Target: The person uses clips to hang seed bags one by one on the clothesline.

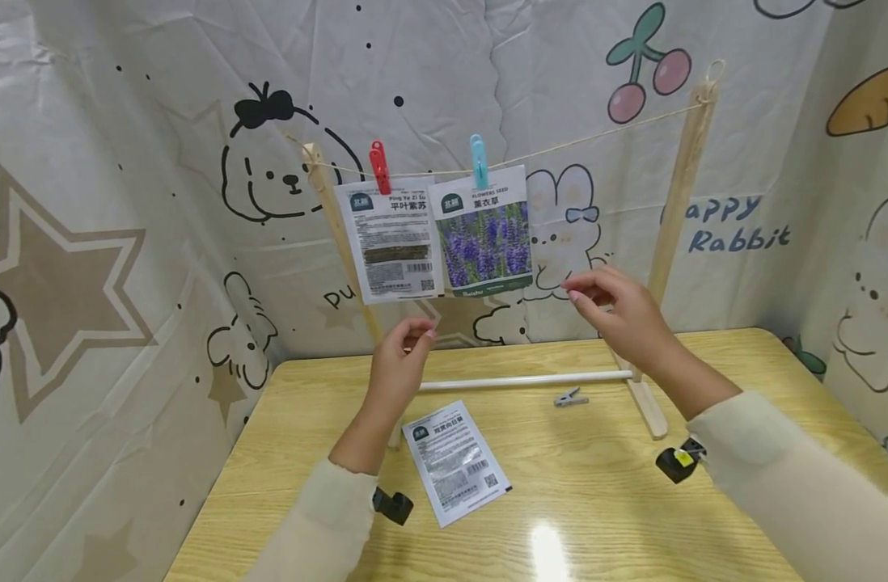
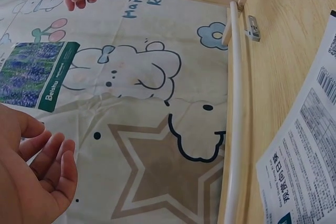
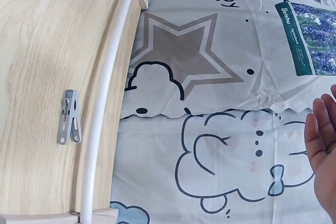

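Note:
Two seed packets hang from a string (image 1: 604,129) on a wooden frame. A white-backed packet (image 1: 393,242) hangs under a red clip (image 1: 379,167). A lavender packet (image 1: 485,234) hangs under a blue clip (image 1: 479,162). My right hand (image 1: 604,299) hovers just right of the lavender packet's lower corner, with relaxed fingers and nothing in it. My left hand (image 1: 408,347) is raised below the white-backed packet, loosely curled and holding nothing. A third packet (image 1: 454,462) lies flat on the table below my left hand. In the wrist views both palms, the left hand (image 2: 37,177) and the right hand (image 3: 321,145), show bare.
A grey clip (image 1: 570,397) lies on the wooden table (image 1: 619,493) by the frame's white bottom rod (image 1: 524,380). The frame's right post (image 1: 677,210) leans at the back right. Cartoon-printed cloth walls close in the back and both sides.

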A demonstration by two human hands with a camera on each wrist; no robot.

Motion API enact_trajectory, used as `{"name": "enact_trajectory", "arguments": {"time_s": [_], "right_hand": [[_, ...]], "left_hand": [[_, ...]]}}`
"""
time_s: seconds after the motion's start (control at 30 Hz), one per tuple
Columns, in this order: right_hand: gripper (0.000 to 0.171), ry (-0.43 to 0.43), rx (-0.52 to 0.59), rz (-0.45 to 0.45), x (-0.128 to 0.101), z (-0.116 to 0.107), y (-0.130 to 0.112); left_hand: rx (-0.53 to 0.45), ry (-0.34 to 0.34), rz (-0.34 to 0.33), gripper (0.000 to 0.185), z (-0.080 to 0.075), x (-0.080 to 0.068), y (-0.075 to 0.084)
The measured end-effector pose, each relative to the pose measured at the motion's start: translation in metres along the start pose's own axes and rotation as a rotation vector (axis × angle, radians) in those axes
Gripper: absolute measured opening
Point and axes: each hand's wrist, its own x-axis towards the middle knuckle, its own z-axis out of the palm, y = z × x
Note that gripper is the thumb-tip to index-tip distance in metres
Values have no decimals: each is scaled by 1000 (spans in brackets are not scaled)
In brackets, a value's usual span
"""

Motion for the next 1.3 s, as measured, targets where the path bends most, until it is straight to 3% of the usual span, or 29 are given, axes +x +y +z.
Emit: {"name": "enact_trajectory", "arguments": {"time_s": [1.3], "right_hand": [[18,-26,14,44,-35,24,29]], "left_hand": [[53,22,-26,18,6,-19,-30]]}}
